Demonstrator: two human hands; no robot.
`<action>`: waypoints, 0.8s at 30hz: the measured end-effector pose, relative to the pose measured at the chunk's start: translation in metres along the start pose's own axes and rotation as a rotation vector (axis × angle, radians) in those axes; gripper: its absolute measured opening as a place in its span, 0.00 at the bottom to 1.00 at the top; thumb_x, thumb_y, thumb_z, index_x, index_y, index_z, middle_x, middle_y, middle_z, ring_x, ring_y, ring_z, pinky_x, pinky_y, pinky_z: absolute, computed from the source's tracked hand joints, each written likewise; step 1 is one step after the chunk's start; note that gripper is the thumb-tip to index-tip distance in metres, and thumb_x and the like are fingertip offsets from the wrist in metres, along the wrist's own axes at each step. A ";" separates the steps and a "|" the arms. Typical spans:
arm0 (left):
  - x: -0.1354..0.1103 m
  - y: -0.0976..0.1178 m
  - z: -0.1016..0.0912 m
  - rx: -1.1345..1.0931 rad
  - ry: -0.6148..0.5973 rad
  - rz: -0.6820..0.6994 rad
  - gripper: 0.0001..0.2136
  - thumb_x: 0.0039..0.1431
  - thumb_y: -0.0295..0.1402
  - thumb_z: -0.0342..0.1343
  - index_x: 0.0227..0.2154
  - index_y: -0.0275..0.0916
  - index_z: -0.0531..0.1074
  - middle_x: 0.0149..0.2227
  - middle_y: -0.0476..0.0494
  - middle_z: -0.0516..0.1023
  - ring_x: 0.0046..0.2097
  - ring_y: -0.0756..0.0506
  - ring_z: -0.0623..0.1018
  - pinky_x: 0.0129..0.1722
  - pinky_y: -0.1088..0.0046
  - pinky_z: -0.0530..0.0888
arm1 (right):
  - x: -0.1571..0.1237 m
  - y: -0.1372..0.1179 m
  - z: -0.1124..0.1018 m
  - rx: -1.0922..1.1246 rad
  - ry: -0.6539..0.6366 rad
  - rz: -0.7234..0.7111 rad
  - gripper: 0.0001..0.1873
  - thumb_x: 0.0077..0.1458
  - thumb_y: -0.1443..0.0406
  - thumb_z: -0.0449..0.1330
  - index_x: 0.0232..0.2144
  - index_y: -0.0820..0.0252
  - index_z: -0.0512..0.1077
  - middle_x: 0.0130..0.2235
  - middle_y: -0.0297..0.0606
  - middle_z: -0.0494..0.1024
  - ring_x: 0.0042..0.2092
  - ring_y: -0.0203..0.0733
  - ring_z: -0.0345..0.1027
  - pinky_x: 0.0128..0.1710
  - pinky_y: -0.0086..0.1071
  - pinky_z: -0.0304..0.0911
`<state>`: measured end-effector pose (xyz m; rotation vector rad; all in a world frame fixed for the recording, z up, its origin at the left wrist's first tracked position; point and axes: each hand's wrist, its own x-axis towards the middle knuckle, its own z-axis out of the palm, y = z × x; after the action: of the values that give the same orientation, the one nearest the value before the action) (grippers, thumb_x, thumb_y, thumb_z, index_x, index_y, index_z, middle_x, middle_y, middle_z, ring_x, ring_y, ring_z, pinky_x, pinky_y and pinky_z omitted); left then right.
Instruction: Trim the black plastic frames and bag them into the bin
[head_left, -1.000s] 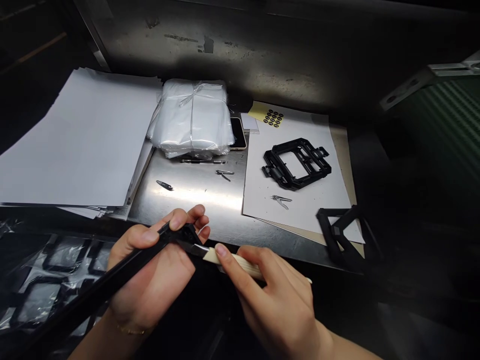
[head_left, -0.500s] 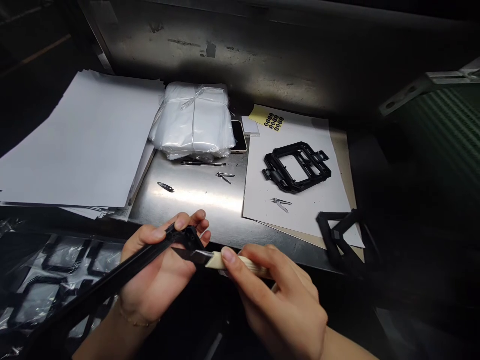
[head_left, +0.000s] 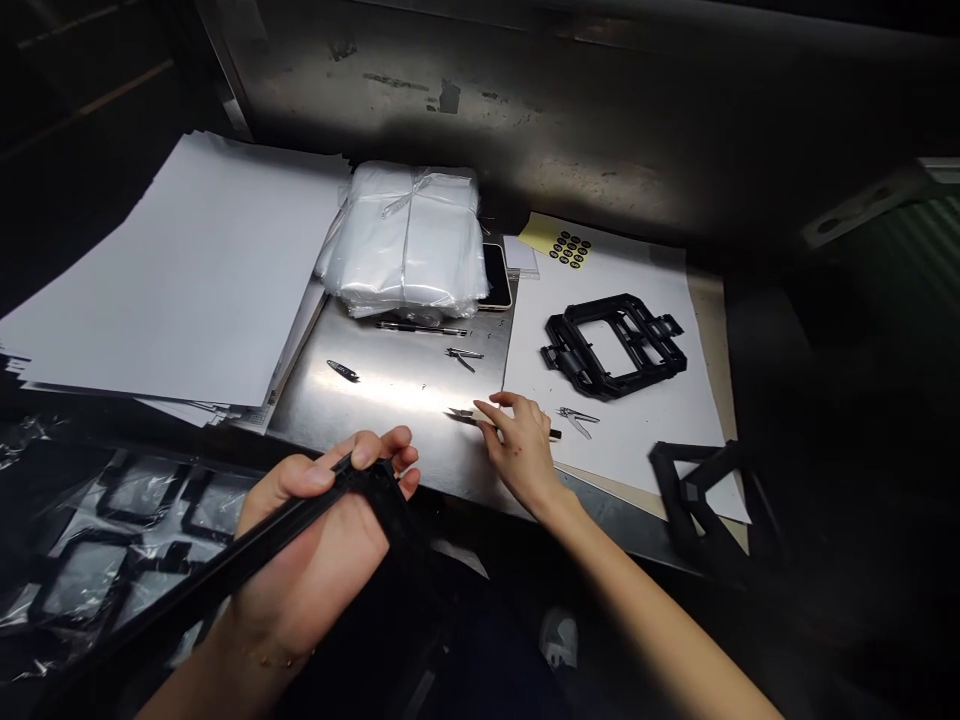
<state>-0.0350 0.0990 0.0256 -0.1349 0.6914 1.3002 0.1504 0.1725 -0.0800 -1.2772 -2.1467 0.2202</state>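
Observation:
My left hand (head_left: 319, 540) is closed round a long black plastic frame piece (head_left: 247, 555), near its angled corner, with the thumb on top. Most of that piece's far end fades into the dark lower left. Over the front edge of the metal table, my right hand (head_left: 523, 455) has its fingers on a knife (head_left: 487, 411) with a pale handle and a dark blade pointing left. The knife lies low and almost flat at the table surface; whether it touches cannot be made out. A small pair of nail clippers (head_left: 577, 420) lies just right of my right hand.
A black frame assembly (head_left: 615, 345) rests on white card (head_left: 675, 285) beside a yellow sticker sheet (head_left: 536, 232). Bundled clear bags (head_left: 412, 235), a phone (head_left: 496, 275), a pen (head_left: 420, 327), more clippers (head_left: 465, 357) and stacked paper (head_left: 187, 270) surround the work area. Bagged black frames (head_left: 82, 580) sit lower left.
My right hand has carried the knife away from the black frame piece, forward and right to the table. My left hand keeps its hold on the piece. The view has shifted slightly left.

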 end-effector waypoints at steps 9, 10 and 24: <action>0.003 -0.003 0.003 0.016 -0.084 -0.032 0.09 0.41 0.29 0.43 0.20 0.33 0.68 0.27 0.41 0.69 0.36 0.46 0.71 0.40 0.72 0.70 | 0.033 -0.112 -0.056 0.207 0.081 -0.426 0.10 0.52 0.73 0.51 0.25 0.66 0.72 0.27 0.38 0.68 0.31 0.38 0.55 0.30 0.34 0.54; 0.003 -0.002 0.004 0.015 -0.094 -0.034 0.10 0.42 0.29 0.43 0.20 0.33 0.68 0.27 0.41 0.69 0.36 0.46 0.71 0.40 0.72 0.70 | 0.033 -0.113 -0.054 0.182 0.070 -0.439 0.11 0.52 0.73 0.50 0.25 0.67 0.72 0.27 0.39 0.68 0.30 0.39 0.55 0.29 0.35 0.53; 0.007 -0.003 -0.002 0.002 -0.080 -0.085 0.09 0.41 0.29 0.44 0.19 0.34 0.69 0.29 0.42 0.69 0.33 0.47 0.72 0.39 0.71 0.71 | 0.030 -0.116 -0.056 0.131 -0.160 -0.523 0.12 0.51 0.72 0.49 0.21 0.65 0.69 0.26 0.36 0.69 0.30 0.38 0.57 0.32 0.36 0.52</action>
<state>-0.0323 0.1033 0.0195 -0.1085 0.6122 1.2173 0.0875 0.1288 0.0277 -0.6096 -2.4717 0.2418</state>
